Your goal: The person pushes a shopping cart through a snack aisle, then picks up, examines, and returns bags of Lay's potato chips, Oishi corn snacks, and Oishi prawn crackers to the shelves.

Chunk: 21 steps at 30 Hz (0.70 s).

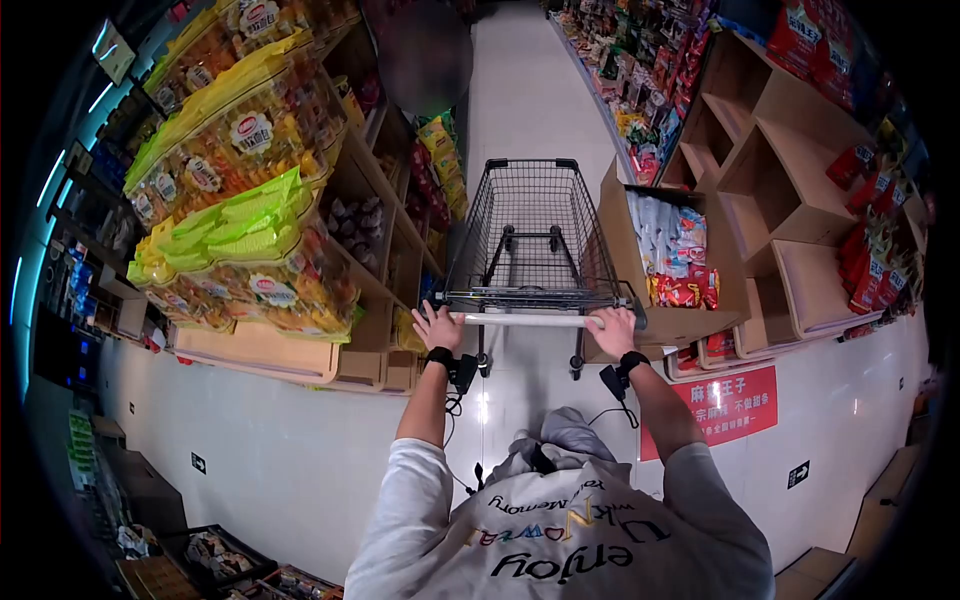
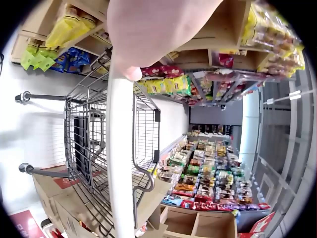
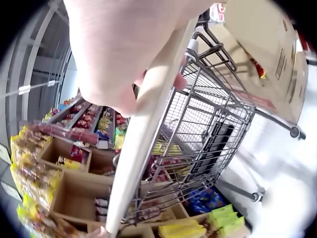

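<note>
A wire shopping cart stands in front of the person, its white handle bar running crosswise. On the left end of the bar rests the left hand, fingers spread out and mostly straight. The left wrist view shows that hand's palm edge over the bar, with a fingertip beside it. The right hand grips the bar's right end; in the right wrist view its fingertips come round the far side of the bar. No goods show inside the wire basket.
Stacked bags of packaged bread fill shelves at the left. To the right stand a cardboard box of snack packs and wooden shelves. An aisle floor runs ahead between them. A red floor sign lies at right.
</note>
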### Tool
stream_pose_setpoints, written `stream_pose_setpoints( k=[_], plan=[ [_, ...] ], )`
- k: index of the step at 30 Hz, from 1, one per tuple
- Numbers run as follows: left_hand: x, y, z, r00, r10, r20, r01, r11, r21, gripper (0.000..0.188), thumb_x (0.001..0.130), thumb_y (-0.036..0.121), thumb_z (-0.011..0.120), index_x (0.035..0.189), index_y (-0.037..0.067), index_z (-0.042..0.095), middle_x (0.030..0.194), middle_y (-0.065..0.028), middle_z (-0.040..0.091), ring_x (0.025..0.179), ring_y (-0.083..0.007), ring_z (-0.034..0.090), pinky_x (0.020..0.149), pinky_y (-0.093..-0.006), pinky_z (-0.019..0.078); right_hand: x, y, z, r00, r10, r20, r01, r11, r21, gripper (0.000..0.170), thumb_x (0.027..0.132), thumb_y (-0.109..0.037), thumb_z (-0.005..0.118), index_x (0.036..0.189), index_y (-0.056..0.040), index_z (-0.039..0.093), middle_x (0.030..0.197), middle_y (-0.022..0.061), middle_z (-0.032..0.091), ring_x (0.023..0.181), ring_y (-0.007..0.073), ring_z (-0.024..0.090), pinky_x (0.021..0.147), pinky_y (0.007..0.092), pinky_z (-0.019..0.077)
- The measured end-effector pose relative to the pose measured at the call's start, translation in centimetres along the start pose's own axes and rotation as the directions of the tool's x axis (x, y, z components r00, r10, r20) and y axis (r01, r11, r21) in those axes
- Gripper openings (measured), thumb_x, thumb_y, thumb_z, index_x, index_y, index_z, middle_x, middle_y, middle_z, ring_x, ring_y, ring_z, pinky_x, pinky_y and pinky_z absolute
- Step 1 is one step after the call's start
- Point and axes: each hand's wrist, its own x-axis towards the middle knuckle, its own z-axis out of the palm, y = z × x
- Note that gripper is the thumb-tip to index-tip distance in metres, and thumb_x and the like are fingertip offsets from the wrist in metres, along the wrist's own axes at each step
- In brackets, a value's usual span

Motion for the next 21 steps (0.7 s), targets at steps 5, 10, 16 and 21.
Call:
stream_pose_setpoints(
  k=[5,10,16,21],
  plan=[
    [11.8,4.7,1.0,0.990,0.105,-0.093,-0.101,0.994,0.045,0.054,0.084,0.046,0.052,0.128,0.014,0.048,0.150,-0.0118,0.016,0.139,-0.0358,0.006,0.110,-0.0531,0.0078,12.5,2.6,3.0,0.981,0.151,0.118,-0.162,0.983,0.091,0.030,0.082,-0.041,0.057,0.089,-0.0156,0.071,0.090,0.0051,0.064,0.097,0.0251,0.050,0.095,0.0400,0.0254],
    [22.6,10.9,1.8,0.980,0.133,-0.147,-0.127,0.991,0.051,0.055,0.085,0.046,0.051,0.128,0.011,0.049,0.150,-0.0144,0.016,0.139,-0.0326,0.009,0.110,-0.0513,0.0095,23.6,6.8,5.0,0.980,0.160,0.117,-0.177,0.973,0.150,0.028,0.080,-0.040,0.059,0.087,-0.0164,0.072,0.088,0.0054,0.066,0.095,0.0238,0.052,0.095,0.0393,0.0255],
    [33.6,18.3,0.1,0.981,0.159,0.112,-0.135,0.971,-0.199,0.074,0.075,0.049,0.063,0.133,0.006,0.044,0.152,-0.0146,0.009,0.141,-0.0301,-0.002,0.109,-0.0553,0.0025,38.2,10.8,6.3,0.970,0.209,0.122,-0.232,0.947,0.223,0.019,0.079,-0.030,0.064,0.089,-0.0150,0.071,0.091,0.0047,0.067,0.100,0.0233,0.053,0.108,0.0450,0.0143],
    [43.7,24.2,0.6,0.975,0.177,0.137,-0.145,0.966,-0.215,0.067,0.076,0.048,0.062,0.128,0.008,0.050,0.151,-0.0138,0.014,0.140,-0.0305,-0.006,0.108,-0.0557,-0.0024,47.1,13.4,7.8,0.999,0.033,0.021,-0.037,0.970,0.239,0.025,0.074,-0.030,0.070,0.095,-0.0159,0.067,0.098,0.0024,0.065,0.102,0.0234,0.054,0.107,0.0457,0.0174]
  ],
)
